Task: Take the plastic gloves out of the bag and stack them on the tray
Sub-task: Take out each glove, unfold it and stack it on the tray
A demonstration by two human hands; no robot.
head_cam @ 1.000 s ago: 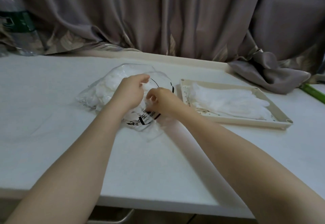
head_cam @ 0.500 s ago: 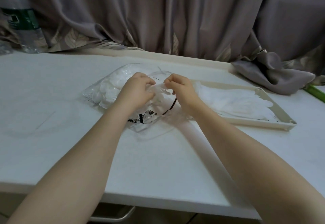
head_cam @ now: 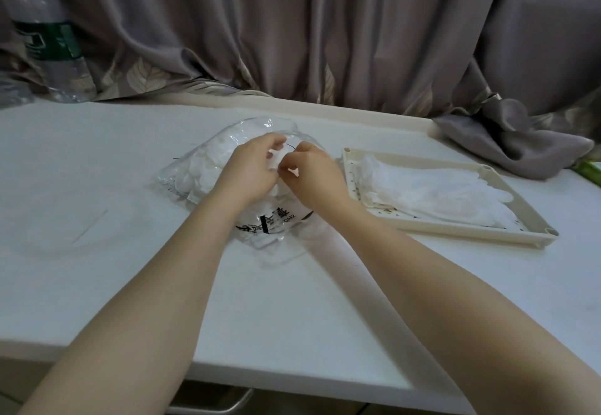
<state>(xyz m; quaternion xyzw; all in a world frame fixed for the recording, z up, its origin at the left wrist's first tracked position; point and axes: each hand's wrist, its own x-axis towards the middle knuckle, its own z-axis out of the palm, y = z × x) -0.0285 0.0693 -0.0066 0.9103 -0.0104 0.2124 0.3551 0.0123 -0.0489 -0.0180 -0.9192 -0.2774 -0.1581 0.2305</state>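
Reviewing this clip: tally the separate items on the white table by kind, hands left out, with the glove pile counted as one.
Clear plastic bag: 1
Cream tray: 1
Pile of white gloves on the tray: 1
Clear bottle with green label: 1
Green object at the right edge, cut off by the frame: 1
Total: 5

Bag mid-table, tray to its right, gloves on tray, bottle far left

Both hands on glove bag
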